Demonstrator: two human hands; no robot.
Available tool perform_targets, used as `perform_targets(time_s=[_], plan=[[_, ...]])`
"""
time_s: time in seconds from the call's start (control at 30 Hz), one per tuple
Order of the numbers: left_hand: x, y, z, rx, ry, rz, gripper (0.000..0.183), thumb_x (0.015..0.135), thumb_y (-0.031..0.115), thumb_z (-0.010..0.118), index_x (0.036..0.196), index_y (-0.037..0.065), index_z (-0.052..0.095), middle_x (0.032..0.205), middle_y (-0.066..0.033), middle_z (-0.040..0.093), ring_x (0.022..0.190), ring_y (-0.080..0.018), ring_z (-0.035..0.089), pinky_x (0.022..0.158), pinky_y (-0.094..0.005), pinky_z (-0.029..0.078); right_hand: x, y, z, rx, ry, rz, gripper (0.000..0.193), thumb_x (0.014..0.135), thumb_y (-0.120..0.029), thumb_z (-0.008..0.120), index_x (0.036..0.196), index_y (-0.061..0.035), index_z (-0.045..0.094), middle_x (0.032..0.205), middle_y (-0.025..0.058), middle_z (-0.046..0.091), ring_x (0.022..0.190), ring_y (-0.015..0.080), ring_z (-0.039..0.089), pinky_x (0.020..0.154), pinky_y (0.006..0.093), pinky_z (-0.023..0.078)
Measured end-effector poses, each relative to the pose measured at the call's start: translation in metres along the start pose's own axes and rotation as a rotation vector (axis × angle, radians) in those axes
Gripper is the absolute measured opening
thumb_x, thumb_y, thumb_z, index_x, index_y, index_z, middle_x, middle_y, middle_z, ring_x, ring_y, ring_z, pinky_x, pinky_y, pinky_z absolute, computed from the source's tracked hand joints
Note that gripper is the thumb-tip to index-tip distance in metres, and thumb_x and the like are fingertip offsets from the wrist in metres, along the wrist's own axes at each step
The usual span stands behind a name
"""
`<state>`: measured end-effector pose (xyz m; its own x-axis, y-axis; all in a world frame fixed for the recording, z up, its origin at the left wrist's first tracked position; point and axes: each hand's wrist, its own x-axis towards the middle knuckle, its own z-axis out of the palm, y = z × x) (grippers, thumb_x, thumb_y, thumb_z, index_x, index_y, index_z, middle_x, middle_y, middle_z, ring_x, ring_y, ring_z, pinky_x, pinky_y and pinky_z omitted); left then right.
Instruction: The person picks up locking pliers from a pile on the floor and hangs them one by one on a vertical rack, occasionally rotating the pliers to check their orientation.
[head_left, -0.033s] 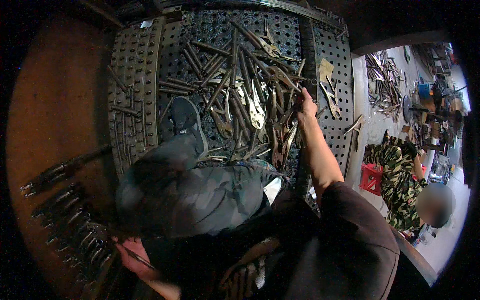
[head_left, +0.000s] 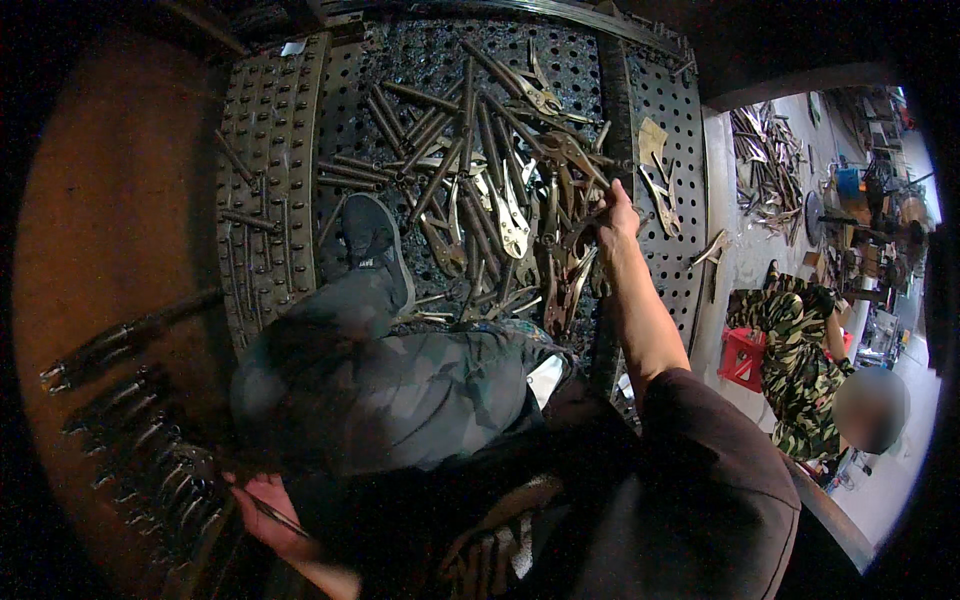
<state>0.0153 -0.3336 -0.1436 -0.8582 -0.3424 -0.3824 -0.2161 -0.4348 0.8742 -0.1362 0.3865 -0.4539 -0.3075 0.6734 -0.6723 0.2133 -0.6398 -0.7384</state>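
Note:
On the perforated metal bench, my right hand (head_left: 620, 215) is closed at the edge of a loose heap. Its fingers grip the handle end of brownish locking pliers (head_left: 568, 155), whose jaws lie over other pieces. Beside it are bright locking pliers (head_left: 514, 222) and several dark metal tubes (head_left: 435, 187). Down at the lower left, my left hand (head_left: 268, 508) is closed around a slim metal piece (head_left: 277, 516), its kind too dark to make out. Next to that hand stand rows of dark pliers-like tools (head_left: 165, 440), partly lost in shadow.
My shoe (head_left: 370, 235) rests on the bench left of the heap. A studded metal strip (head_left: 268, 120) runs along the left side. To the right, a person in camouflage clothing (head_left: 790, 340) is near a red crate (head_left: 741, 357), with a pile of tools (head_left: 770, 165) beyond.
My right hand has shifted slightly down and right, and the brownish locking pliers have turned a little with it. My left hand looks unmoved.

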Motion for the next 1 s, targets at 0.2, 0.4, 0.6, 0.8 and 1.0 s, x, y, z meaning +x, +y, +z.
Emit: perform_targets(time_s=[0.2,0.4,0.6,0.8,1.0], plan=[[0.003,0.001,0.002,0.002,-0.047,-0.006,0.042,0.104,0.034,0.053,0.141,0.016,0.048,0.117,-0.0002,0.058,0.102,-0.0181,0.051,0.095,-0.0368,0.039,-0.007,-0.006,-0.020,0.351,0.002,-0.010,0.031,0.099,-0.038,0.063,0.102,-0.0074,0.063,0.084,0.0072,0.067,0.059,0.0142,0.057,0.050,0.0261,0.047],[0.000,-0.001,-0.010,0.002,-0.134,0.002,0.047,0.103,0.035,0.053,0.146,0.017,0.044,0.140,-0.0014,0.051,0.115,-0.0194,0.051,0.103,-0.0364,0.037,0.002,-0.001,-0.033,0.426,-0.055,-0.038,0.032,0.102,-0.037,0.057,0.098,-0.0056,0.061,0.086,0.0069,0.067,0.066,0.0173,0.065,0.049,0.0217,0.052],[0.003,-0.004,-0.014,-0.023,-0.038,0.001,0.062,0.103,0.036,0.054,0.156,0.015,0.030,0.154,-0.0028,0.040,0.120,-0.0203,0.049,0.105,-0.0369,0.036,-0.001,0.000,-0.025,0.361,0.016,0.018,0.032,0.102,-0.034,0.059,0.105,-0.0031,0.064,0.091,0.0082,0.069,0.078,0.0206,0.068,0.064,0.0268,0.058],[0.003,-0.003,-0.006,0.003,-0.082,-0.004,0.059,0.104,0.036,0.051,0.155,0.015,0.031,0.154,-0.0070,0.040,0.122,-0.0234,0.049,0.107,-0.0388,0.036,-0.006,-0.003,-0.043,0.332,-0.022,0.048,0.025,0.099,-0.030,0.063,0.106,-0.0059,0.065,0.097,0.0083,0.071,0.092,0.0224,0.071,0.074,0.0323,0.060],[0.015,0.001,-0.028,-0.080,-0.386,-0.033,0.053,0.106,0.033,0.047,0.155,0.016,0.033,0.154,-0.0100,0.040,0.127,-0.0259,0.048,0.111,-0.0423,0.034,-0.026,-0.023,-0.061,0.504,-0.203,0.205,0.066,0.104,-0.057,0.033,0.123,0.0007,0.060,0.122,0.0208,0.063,0.117,0.0342,0.062,0.096,0.0421,0.056]])
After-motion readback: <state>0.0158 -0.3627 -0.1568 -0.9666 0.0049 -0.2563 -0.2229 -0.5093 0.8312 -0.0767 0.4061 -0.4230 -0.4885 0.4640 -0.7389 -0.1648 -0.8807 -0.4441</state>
